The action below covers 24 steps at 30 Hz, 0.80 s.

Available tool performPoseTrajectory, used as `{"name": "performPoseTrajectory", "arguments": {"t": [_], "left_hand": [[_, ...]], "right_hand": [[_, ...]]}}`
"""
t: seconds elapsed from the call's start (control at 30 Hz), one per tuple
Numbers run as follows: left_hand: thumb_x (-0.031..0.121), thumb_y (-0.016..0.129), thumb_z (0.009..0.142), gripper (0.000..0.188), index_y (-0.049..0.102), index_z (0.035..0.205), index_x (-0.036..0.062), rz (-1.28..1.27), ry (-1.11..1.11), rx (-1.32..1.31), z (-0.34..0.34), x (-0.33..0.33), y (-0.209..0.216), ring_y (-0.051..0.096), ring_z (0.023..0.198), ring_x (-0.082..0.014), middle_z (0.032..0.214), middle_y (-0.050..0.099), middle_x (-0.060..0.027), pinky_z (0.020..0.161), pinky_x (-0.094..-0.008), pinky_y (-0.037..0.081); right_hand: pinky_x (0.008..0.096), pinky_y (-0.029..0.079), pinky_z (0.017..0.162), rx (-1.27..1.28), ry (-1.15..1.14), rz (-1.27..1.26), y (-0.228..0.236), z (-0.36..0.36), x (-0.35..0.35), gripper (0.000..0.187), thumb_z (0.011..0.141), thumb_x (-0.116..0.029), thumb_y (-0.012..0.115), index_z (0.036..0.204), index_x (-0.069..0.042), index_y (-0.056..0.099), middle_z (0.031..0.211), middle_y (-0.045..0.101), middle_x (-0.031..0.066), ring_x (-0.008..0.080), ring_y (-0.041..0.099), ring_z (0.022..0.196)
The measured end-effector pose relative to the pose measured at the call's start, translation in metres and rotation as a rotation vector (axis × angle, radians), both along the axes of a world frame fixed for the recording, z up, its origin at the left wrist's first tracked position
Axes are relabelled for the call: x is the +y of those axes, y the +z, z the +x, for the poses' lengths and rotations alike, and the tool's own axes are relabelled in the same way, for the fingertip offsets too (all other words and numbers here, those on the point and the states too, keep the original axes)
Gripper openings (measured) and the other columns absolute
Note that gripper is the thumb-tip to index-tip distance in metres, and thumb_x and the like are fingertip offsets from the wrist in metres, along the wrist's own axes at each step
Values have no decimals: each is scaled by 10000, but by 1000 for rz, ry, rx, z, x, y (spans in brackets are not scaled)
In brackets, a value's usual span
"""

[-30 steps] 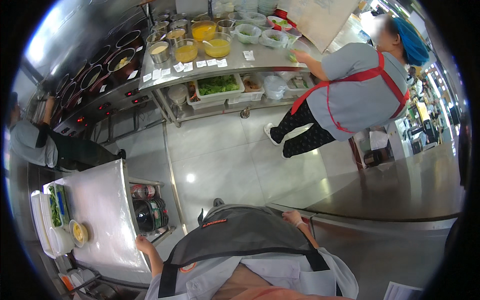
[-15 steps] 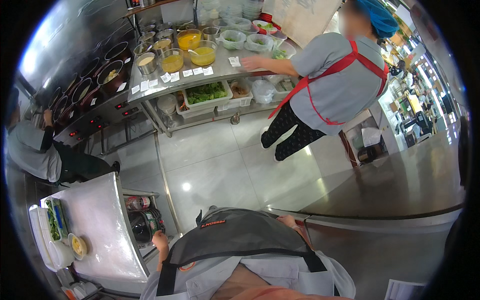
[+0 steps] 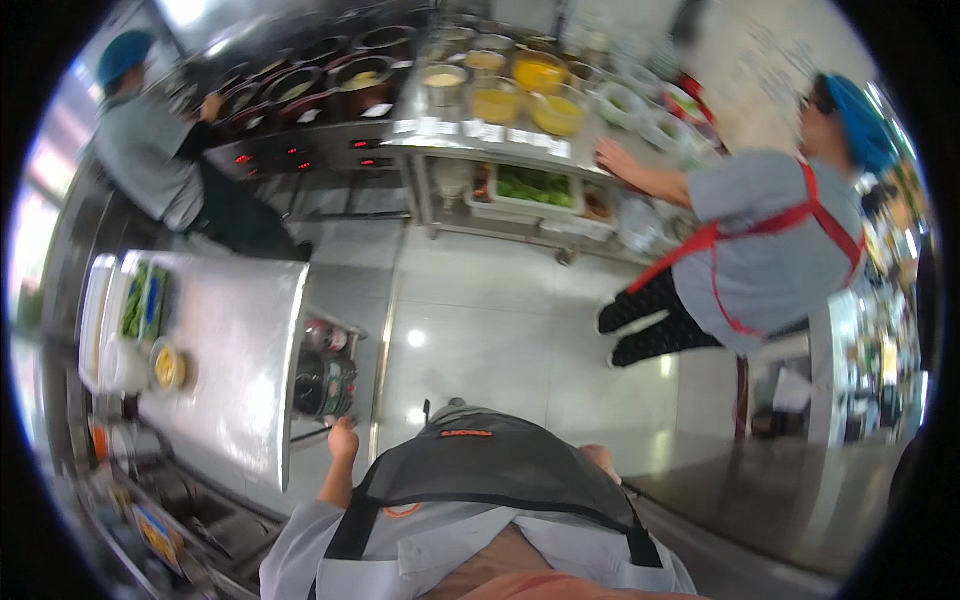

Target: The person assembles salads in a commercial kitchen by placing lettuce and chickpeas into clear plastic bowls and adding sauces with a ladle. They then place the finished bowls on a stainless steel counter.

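Note:
My left hand (image 3: 342,438) hangs at my side, its fingers loosely curled in, and nothing shows in it. It is nearest to the steel table (image 3: 235,350) on the left and the dark bottles (image 3: 325,384) on that table's lower shelf. On the other side, my right hand (image 3: 602,463) is half behind the edge of my dark apron (image 3: 490,455), beside the steel counter (image 3: 740,480). Its fingers are hidden and smeared, and I see nothing held.
Ahead stands a steel counter with bowls of yellow liquid (image 3: 557,112) and greens (image 3: 535,187) below. A co-worker in a red-strapped apron (image 3: 775,230) rests a hand on it. Another person (image 3: 150,150) works by several pots (image 3: 362,85). Tiled floor (image 3: 470,330) lies between.
My view has swung left, so the co-workers, counter and left table sit further right in it. A sink area shows at lower left. Both my hands stay low at my sides.

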<state>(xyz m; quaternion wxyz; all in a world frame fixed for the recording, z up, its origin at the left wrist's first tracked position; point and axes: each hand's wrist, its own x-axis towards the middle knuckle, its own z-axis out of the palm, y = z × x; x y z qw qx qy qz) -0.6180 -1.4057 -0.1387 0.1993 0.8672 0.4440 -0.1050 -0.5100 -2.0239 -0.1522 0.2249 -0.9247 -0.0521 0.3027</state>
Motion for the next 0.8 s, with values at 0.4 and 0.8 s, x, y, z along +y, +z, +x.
{"name": "performPoseTrajectory", "arguments": {"t": [0.4, 0.8], "left_hand": [[129, 626, 686, 422, 583, 1094, 29, 49, -360, -58, -53, 3, -82, 519, 1120, -370, 1250, 525, -214, 960, -412, 424], [171, 618, 735, 256, 703, 901, -4, -397, 92, 68, 28, -56, -70, 673, 705, -234, 747, 683, -169, 654, -340, 515]], "right_hand": [[375, 474, 708, -102, -254, 228, 21, 77, 57, 310, 872, -299, 497, 810, -54, 676, 795, 668, 100, 231, 624, 764], [212, 454, 669, -663, -917, 1219, 146, 554, 55, 193, 847, -166, 617, 973, -31, 671, 869, 674, 31, 81, 608, 801]]}}
